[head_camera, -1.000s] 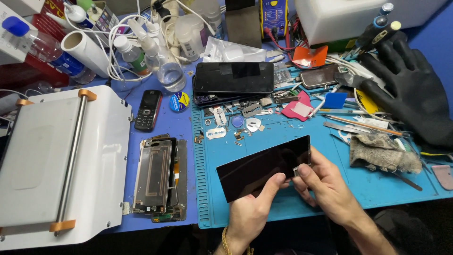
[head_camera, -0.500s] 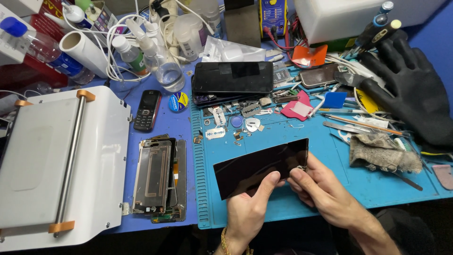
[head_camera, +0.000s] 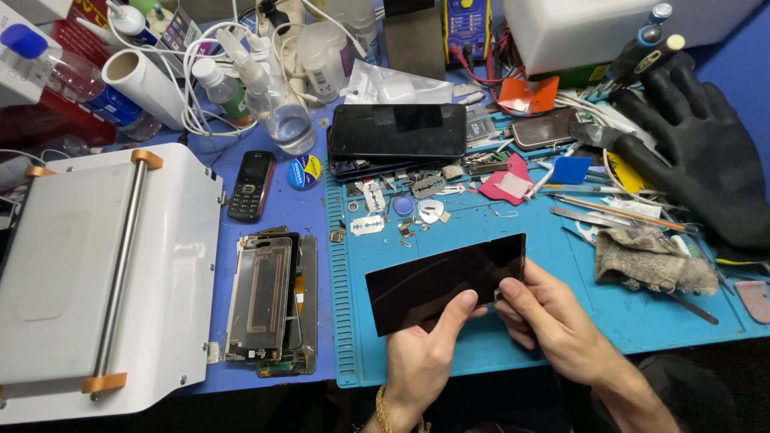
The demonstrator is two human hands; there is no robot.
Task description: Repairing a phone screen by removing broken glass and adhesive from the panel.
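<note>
A dark glossy phone screen panel (head_camera: 437, 281) is held above the blue work mat (head_camera: 642, 321), tilted with its right end higher. My left hand (head_camera: 425, 353) grips its lower edge, thumb pressed on the glass. My right hand (head_camera: 553, 321) pinches the panel's right end with thumb and fingers. A dismantled phone frame with its back parts exposed (head_camera: 269, 301) lies left of the mat.
A white machine with a metal roller bar (head_camera: 104, 273) fills the left side. A small black keypad phone (head_camera: 251, 186), a stack of dark phones (head_camera: 397, 132), razor blades (head_camera: 367, 225), a black glove (head_camera: 706, 160), a dirty rag (head_camera: 654, 261), bottles and cables crowd the bench.
The panel has shifted slightly left and down in both hands. My left thumb has slid further up onto the glass.
</note>
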